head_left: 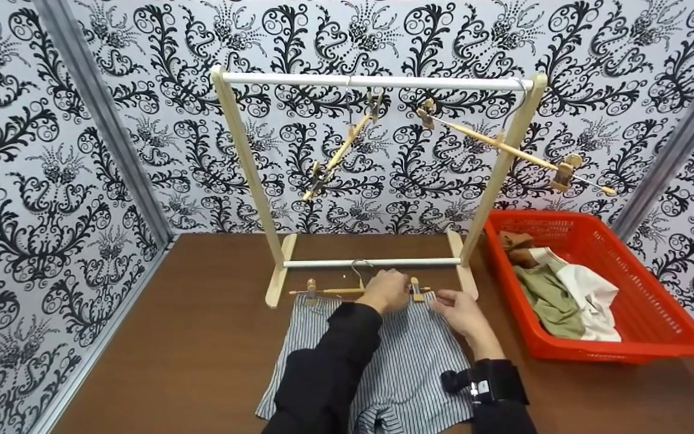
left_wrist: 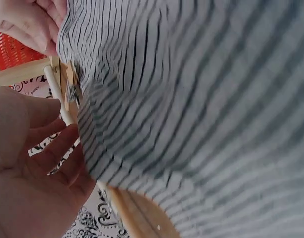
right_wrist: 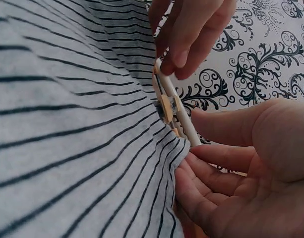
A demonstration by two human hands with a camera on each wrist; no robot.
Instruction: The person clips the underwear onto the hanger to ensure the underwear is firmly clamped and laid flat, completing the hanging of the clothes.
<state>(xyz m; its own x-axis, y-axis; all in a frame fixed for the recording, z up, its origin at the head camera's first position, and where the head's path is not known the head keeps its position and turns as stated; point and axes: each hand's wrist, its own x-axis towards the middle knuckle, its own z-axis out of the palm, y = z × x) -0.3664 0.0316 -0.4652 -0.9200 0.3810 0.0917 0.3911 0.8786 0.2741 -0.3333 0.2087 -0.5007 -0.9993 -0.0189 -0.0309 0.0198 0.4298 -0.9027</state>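
Observation:
Grey-and-white striped shorts [head_left: 407, 361] lie on the brown table, waistband away from me. A wooden clip hanger [head_left: 347, 292] lies along the waistband, with one clip [head_left: 311, 289] at its left part and another clip [head_left: 417, 290] near the right corner. My left hand [head_left: 388, 290] is just left of the right clip; in the left wrist view its fingertips touch the cloth edge, thumb apart. My right hand [head_left: 460, 310] is at the right corner of the waistband. In the right wrist view its fingers [right_wrist: 206, 173] touch the cloth edge, thumb raised near the clip.
A wooden rack [head_left: 249, 163] with white bars stands behind the shorts. Two clip hangers, a left one [head_left: 341, 150] and a right one [head_left: 497, 143], hang from its top bar. On the right, a red basket [head_left: 684, 328] holds green, white and brown cloths.

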